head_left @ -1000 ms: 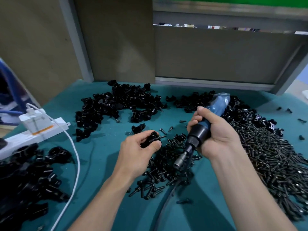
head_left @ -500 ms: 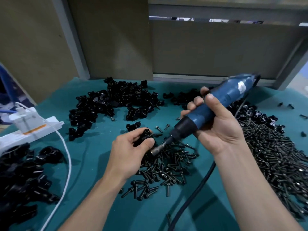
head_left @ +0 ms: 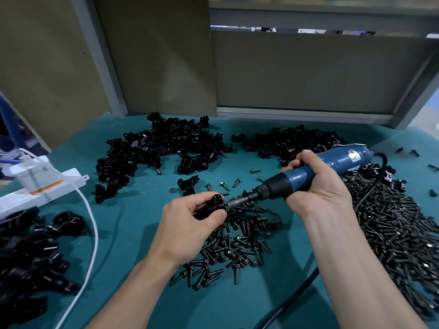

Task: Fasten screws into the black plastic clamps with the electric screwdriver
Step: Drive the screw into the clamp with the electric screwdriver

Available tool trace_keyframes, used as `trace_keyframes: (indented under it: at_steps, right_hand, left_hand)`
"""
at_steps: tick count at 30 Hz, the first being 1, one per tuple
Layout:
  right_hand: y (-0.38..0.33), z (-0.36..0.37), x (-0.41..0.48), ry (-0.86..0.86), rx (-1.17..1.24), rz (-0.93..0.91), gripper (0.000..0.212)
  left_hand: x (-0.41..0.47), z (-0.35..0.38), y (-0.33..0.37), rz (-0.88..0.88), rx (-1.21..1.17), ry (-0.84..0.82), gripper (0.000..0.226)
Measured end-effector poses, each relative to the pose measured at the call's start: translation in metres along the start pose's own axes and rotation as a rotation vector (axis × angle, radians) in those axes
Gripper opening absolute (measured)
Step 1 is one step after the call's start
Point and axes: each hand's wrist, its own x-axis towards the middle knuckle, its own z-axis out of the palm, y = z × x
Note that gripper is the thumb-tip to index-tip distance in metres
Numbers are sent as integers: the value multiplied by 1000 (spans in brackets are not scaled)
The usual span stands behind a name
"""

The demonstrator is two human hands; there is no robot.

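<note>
My left hand (head_left: pixel 190 217) grips a black plastic clamp (head_left: pixel 213 204) above the teal table mat. My right hand (head_left: pixel 318 186) is wrapped round the blue electric screwdriver (head_left: pixel 316 170), which lies nearly level and points left. Its metal bit (head_left: pixel 237 200) touches the right side of the held clamp. The screw at the bit's tip is too small to make out. Below the hands lies a small heap of black screws (head_left: pixel 237 241).
Piles of black clamps (head_left: pixel 156 150) lie at the back, with more clamps (head_left: pixel 28 257) at the left front. A big pile of screws (head_left: pixel 399 222) covers the right. A white power strip (head_left: pixel 40 186) with a white cable (head_left: pixel 92 233) sits left. The screwdriver's black cord (head_left: pixel 297 298) runs along the front.
My right hand swung the screwdriver from steeply downward to nearly level and brought its bit against the clamp. My left hand kept its hold on the clamp and barely moved.
</note>
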Motion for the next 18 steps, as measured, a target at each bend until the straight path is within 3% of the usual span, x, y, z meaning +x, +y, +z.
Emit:
trace_keyframes:
  at_steps: [10, 14, 18]
  right_hand:
    - [0, 0, 0, 9, 0, -23, 24]
    - [-1, -1, 1, -3, 17, -32, 24]
    - [2, -1, 1, -12, 14, -19, 24]
  left_hand:
    - [2, -2, -4, 39, -47, -27, 29]
    - [2, -2, 0, 45, -81, -80, 39]
    - [4, -2, -3, 24, -109, -71, 30]
